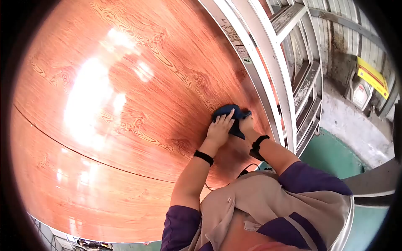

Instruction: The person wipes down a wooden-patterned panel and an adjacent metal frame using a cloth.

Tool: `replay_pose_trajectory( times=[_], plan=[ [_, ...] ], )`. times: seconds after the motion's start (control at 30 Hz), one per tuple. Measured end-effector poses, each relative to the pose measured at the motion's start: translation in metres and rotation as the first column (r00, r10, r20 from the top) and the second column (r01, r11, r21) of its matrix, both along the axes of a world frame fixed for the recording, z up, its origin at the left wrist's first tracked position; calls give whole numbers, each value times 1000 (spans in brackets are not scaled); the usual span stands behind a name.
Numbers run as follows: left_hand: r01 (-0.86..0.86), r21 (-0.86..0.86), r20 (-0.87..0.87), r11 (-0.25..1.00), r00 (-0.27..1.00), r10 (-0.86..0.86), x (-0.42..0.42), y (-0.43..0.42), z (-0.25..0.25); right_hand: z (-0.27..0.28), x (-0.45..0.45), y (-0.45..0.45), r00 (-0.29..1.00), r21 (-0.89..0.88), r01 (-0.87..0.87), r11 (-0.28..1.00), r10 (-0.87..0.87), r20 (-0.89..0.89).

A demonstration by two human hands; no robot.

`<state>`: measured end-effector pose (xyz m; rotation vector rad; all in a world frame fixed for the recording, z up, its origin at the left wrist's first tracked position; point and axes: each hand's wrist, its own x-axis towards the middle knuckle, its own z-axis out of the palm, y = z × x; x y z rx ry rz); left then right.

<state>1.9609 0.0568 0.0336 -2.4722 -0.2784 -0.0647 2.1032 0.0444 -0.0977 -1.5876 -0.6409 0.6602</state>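
The left hand (218, 129) is lying flat, fingers spread, on a crumpled blue cloth (237, 129); the right hand (247, 124) is gripping its edge. Beneath, a glossy, wood-grained surface (163, 96) is reflecting light.

there are two hands (220, 129) (247, 124), two black wristbands (204, 157) (256, 149) and one blue cloth (226, 109).

The desk (146, 98), toward nine o'clock, is smooth, glossy and wood-grained. The cloth (224, 110), between two and three o'clock, is matt; the ladder (284, 83), at two, is scuffed metal.
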Motion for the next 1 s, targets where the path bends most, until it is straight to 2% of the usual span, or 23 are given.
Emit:
replay_pose_trajectory(
  times=[0.03, 0.07, 0.1, 0.17, 0.23, 0.3, 0.37, 0.4, 0.43, 0.57, 0.63, 0.73, 0.83, 0.9, 0.97, 1.0],
  plan=[
    [28, -66, 44, 997, 999, -25, 0, -2, 12, 21, 2, -14, 980, -23, -123, 992, 118, -160],
    [56, -129, 92, 990, 995, -44, 1, -3, 29, 24, -10, -11, 1000, 102, -6, 995, 6, 0],
    [89, -152, 233, 984, 971, -52, 3, -4, 48, 30, -25, -2, 981, 242, 87, 966, -125, 146],
    [-9, -79, 359, 997, 933, 37, 10, -19, 117, 123, -39, -25, 951, 533, 58, 844, -209, 227],
    [-80, 63, 558, 995, 829, 31, 8, -20, 163, 191, -41, -17, 876, 730, -26, 683, -337, 346],
    [-163, 152, 685, 975, 728, 15, 4, -15, 193, 244, -39, -18, 794, 739, -81, 669, -405, 453],
    [-188, 243, 690, 952, 723, -33, -1, -6, 193, 258, -38, -10, 747, 685, -135, 716, -381, 545],
    [-241, 269, 675, 933, 738, -4, -2, -2, 184, 248, -40, -1, 741, 693, -137, 707, -391, 546],
    [-298, 299, 659, 906, 751, 30, -3, 0, 173, 228, -37, 12, 662, 699, -145, 700, -457, 594],
    [-354, 206, 544, 912, 816, 194, -5, -3, 95, 133, -32, 30, 553, 735, -91, 672, -580, 598],
    [-385, 196, 485, 902, 837, 252, -10, 0, 38, 82, -25, 25, 557, 674, -136, 726, -507, 658],
    [-336, 180, 444, 924, 866, 229, -2, 1, -26, 6, -16, 22, 518, 612, -149, 777, -466, 717],
    [-337, 71, 337, 939, 894, 295, 9, -6, -75, -46, -22, 9, 801, 611, -76, 788, -317, 508],
    [-281, -186, 237, 942, 917, 320, 12, -7, -96, -88, -25, 1, 753, 298, 2, 954, -198, 628],
    [-241, -388, 168, 890, 931, 325, 11, -11, -120, -114, -31, -11, 701, -41, 98, 994, -40, 712],
    [-246, -452, 106, 858, 940, 325, 9, -15, -128, -139, -30, -10, 829, -178, 35, 983, 71, 555]
  ],
)
